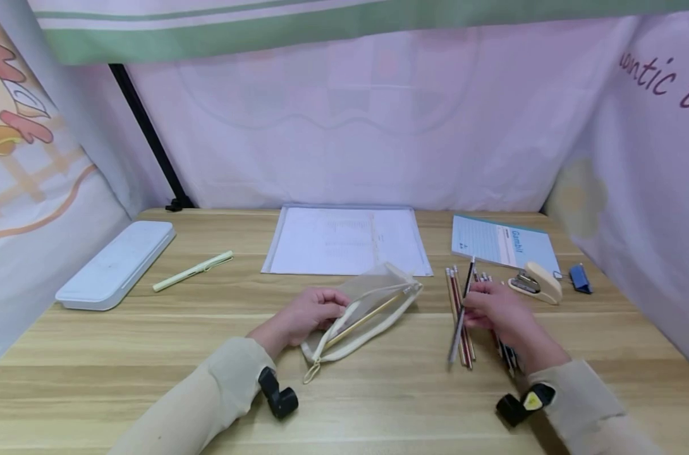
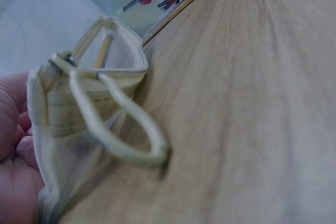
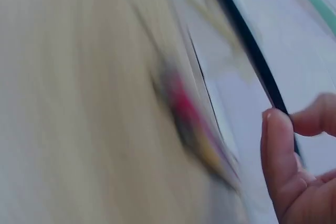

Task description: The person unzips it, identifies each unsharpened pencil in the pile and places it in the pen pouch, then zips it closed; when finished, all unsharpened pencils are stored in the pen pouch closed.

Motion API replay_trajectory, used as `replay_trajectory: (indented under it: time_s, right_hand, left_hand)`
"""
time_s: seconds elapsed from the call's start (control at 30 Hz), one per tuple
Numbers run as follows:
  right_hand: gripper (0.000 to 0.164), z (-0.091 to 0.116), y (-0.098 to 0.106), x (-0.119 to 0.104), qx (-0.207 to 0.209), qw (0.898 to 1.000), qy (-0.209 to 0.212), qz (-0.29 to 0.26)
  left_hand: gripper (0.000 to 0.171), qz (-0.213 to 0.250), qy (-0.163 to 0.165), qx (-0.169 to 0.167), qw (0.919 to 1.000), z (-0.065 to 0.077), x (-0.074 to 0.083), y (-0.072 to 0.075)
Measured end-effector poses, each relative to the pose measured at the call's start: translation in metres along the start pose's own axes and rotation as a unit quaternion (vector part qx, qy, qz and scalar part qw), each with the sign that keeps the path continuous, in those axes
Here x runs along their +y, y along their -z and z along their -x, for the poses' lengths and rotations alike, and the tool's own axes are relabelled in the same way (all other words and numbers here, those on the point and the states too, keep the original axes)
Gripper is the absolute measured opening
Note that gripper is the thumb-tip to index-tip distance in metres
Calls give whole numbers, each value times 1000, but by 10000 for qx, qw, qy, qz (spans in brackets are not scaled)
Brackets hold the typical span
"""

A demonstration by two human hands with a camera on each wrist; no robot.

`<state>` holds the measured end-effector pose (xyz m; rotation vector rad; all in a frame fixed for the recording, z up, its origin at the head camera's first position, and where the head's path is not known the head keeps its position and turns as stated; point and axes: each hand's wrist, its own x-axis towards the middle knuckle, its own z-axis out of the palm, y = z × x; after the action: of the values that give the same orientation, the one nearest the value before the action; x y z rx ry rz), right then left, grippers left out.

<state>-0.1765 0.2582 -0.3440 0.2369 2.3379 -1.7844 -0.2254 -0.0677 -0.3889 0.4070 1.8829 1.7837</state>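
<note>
I see the right hand [image 1: 500,311] pinching a dark pencil [image 1: 457,328], its length running near to far, right of the mesh pouch [image 1: 378,284] the left hand [image 1: 310,313] grips.

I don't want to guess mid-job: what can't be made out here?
- Loose pencils, exact count: head view, right hand covers some.
- Print on the sheet: head view, too small.
- Dark pencil's lower end: right wrist view, behind the right hand.
- Left hand: left wrist view, cut off by left edge.

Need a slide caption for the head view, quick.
Left hand holds a mesh pouch while the right hand pinches a dark pencil.
</note>
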Motion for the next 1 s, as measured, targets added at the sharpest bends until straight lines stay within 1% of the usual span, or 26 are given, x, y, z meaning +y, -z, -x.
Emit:
replay_trajectory:
  time_s: [0.07,0.13,0.2,0.27,0.33,0.5,0.57,0.67,0.83,1.0]
  right_hand:
    - [18,3,-14,-2,-121,9958,-66,-908]
    - [13,4,-30,-4,-66,9874,-138,-1575]
    - [16,4,-48,-7,102,9800,-221,-1975]
    - [18,2,-65,-9,275,9751,-284,-2181]
    - [18,0,-82,-10,407,9731,-272,-2253]
    - [24,-4,-120,-7,677,9692,-191,-2361]
    - [25,-2,-132,-6,710,9693,-144,-2351]
    - [24,1,-148,-6,613,9721,-37,-2263]
    - [16,6,-162,-8,389,9738,43,-2239]
    - [8,8,-163,-7,123,9787,-75,-2047]
  left_hand:
    - [25,-27,-11,-1,10000,1,1,0]
    - [25,-46,-14,9,10000,1,1,0]
    - [25,-47,-20,27,10000,2,3,0]
    - [26,-41,-16,49,10000,3,4,-1]
    - [26,-16,-24,64,10000,3,3,-2]
    - [28,104,-63,72,9999,2,2,-2]
    - [28,158,-100,36,9998,2,2,-2]
    - [26,200,-193,4,9996,3,2,-1]
    - [23,259,-272,41,9993,3,2,-1]
    - [21,285,-347,12,9990,2,1,-2]
